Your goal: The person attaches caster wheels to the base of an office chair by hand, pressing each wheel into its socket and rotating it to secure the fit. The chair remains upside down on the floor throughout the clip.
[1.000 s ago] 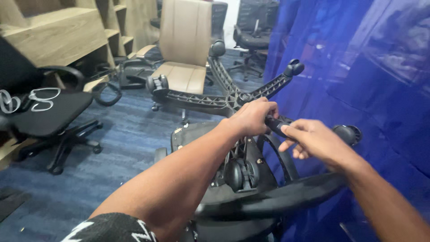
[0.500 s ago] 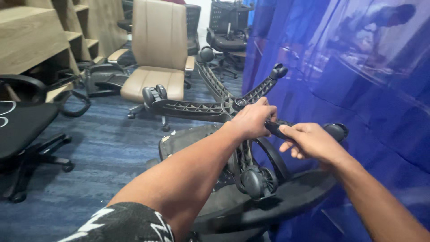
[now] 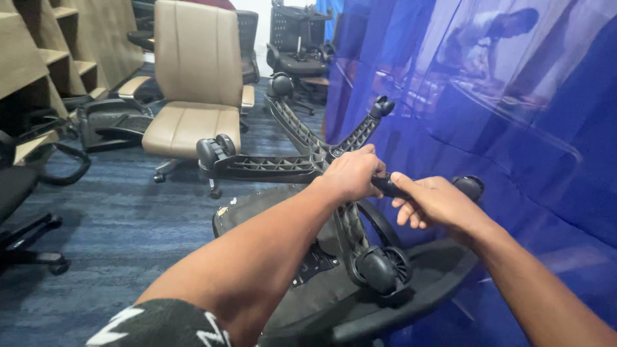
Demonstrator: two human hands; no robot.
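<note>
An upturned black office chair (image 3: 334,302) lies in front of me with its five-armed wheel base (image 3: 270,166) pointing up. My left hand (image 3: 350,173) is closed over the hub of the base. My right hand (image 3: 434,200) grips the base arm that runs right toward a black caster (image 3: 468,186). Another caster (image 3: 379,270) hangs low, close to the seat underside. Further casters sit at the left (image 3: 215,149) and at the far ends (image 3: 384,105).
A beige office chair (image 3: 193,83) stands behind the base. Black chairs and loose chair parts (image 3: 106,122) lie at the left by wooden shelving (image 3: 38,58). A blue translucent partition (image 3: 501,115) fills the right side, close to the base. Blue carpet (image 3: 116,225) covers the floor.
The view has shifted left to right, so the chairs at the left slid out of sight. Both hands kept their hold on the base, which sits slightly lower and turned.
</note>
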